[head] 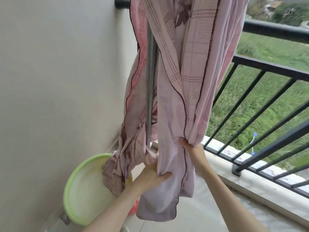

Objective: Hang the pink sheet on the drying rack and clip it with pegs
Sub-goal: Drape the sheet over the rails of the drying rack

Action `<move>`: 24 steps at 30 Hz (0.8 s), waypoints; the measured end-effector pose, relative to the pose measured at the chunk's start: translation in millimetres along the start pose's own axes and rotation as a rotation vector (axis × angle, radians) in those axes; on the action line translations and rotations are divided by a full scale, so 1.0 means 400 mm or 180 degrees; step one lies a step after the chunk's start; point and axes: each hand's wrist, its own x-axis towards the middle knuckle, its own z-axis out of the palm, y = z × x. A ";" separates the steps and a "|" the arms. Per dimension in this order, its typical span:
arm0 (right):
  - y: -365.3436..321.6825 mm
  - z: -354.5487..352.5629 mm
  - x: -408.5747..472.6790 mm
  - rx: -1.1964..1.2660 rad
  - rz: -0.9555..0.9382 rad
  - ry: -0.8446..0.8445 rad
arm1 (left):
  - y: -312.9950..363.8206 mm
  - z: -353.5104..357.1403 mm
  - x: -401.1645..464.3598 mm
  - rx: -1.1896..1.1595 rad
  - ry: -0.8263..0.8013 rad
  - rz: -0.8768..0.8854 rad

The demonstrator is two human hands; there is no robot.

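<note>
The pink sheet [189,67], checked and edged with a dark seam, hangs bunched from above the frame, draped around a steel upright pole of the drying rack [151,81]. My left hand [150,178] grips a lower fold of the sheet near its bottom end. My right hand [194,151] pinches gathered folds a little higher and to the right. One end of the sheet trails down into the basin. No pegs can be made out for certain.
A white basin with a green rim [73,174] stands by the wall [58,81] at the lower left. A black balcony railing [267,67] runs along the right, with grass beyond. A blue-tipped object [254,143] sits by the railing. Something red [133,209] lies under the sheet.
</note>
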 end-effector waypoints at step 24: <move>-0.037 -0.103 -0.043 -0.0715 -0.0143 -0.0279 | 0.057 -0.026 -0.002 -0.0864 -0.0620 -0.0125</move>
